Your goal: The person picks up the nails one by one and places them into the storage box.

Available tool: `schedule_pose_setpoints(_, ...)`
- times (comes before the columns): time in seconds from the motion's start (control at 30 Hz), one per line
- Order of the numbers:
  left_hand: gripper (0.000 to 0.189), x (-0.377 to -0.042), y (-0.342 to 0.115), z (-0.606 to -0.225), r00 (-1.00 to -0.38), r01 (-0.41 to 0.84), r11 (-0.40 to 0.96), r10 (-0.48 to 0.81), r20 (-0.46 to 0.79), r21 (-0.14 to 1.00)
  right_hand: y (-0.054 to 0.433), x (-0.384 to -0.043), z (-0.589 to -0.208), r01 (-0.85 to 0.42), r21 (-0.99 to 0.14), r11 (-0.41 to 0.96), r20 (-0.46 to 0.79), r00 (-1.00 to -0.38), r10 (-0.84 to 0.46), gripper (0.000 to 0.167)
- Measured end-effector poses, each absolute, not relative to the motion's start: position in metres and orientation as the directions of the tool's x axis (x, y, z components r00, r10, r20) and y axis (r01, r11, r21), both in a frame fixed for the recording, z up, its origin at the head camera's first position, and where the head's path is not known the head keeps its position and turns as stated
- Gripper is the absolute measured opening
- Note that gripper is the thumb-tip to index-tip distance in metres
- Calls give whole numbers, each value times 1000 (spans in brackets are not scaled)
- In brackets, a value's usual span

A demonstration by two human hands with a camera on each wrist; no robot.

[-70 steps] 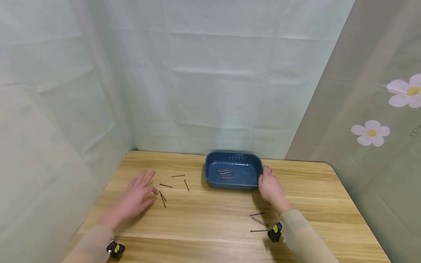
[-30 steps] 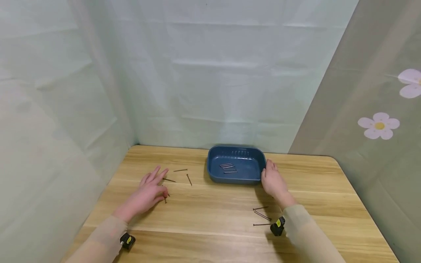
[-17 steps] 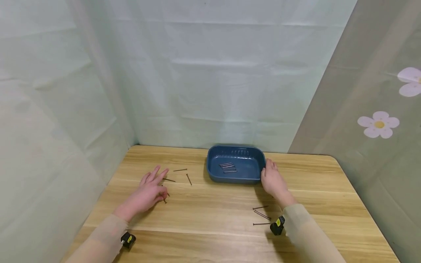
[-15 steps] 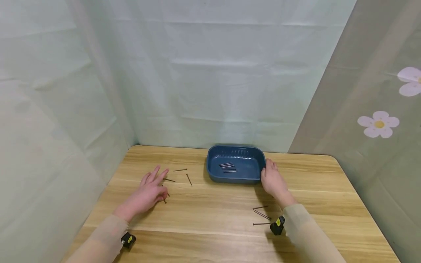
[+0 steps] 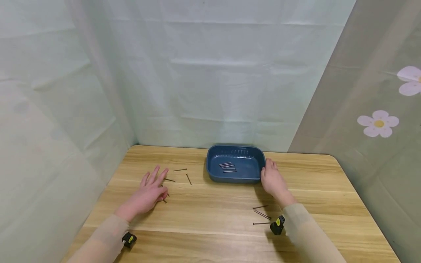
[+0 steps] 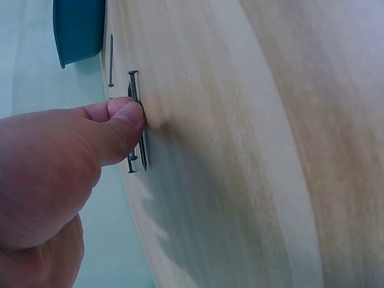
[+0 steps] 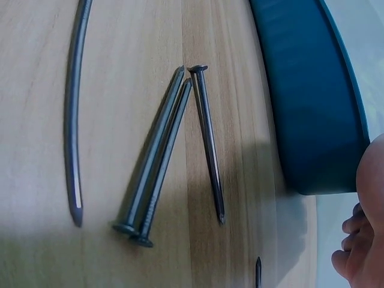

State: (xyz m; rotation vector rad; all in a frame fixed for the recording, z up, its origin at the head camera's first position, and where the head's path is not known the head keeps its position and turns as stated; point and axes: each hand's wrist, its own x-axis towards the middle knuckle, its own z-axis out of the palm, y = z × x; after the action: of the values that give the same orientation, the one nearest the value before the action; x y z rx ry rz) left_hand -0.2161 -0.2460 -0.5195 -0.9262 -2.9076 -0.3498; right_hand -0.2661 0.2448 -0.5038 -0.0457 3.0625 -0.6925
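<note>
A dark blue rectangular tray [image 5: 235, 180] sits at the back of the wooden table with several nails [image 5: 227, 167] lying inside it. My right hand [image 5: 273, 182] rests against the tray's right end, its fingers along the outer wall. On the left, my left hand [image 5: 146, 195] is down at a small group of nails. In the left wrist view its thumb and index finger pinch a nail [image 6: 143, 150]; other nails lie right behind that one, partly hidden by the fingertips. The left hand's remaining fingers are spread in the head view.
Two loose nails, one slanted [image 5: 188, 179] and one level [image 5: 179, 169], lie between left hand and tray. Several more nails [image 5: 262, 214] lie near the right wrist. Pale cloth [image 5: 210, 80] hangs behind the table, with a flowered drape [image 5: 378, 124] at right.
My left hand has come slightly right and down onto the nails, and its thumb and index finger have closed on one. Lately it has barely moved. The right hand stays at the tray.
</note>
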Motion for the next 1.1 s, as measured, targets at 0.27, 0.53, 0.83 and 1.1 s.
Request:
schedule_pose_setpoints(0.27,35,-216,-250,-527,-797,604,773,579,173,195,245,-268,-506,-36,-415,909,21,-999,-30,62)
schedule_pose_setpoints(0.53,31,-214,-250,-526,-799,601,776,581,151,194,245,-269,-509,-59,-414,908,30,-998,-52,61)
schedule_pose_setpoints(0.83,25,-214,-250,-526,-823,568,791,549,147,228,246,-270,-508,-55,-412,910,18,-998,-52,61)
schedule_pose_setpoints(1.1,18,-215,-249,-528,-826,564,794,541,156,228,246,-270,-508,-56,-404,913,12,-998,-56,62)
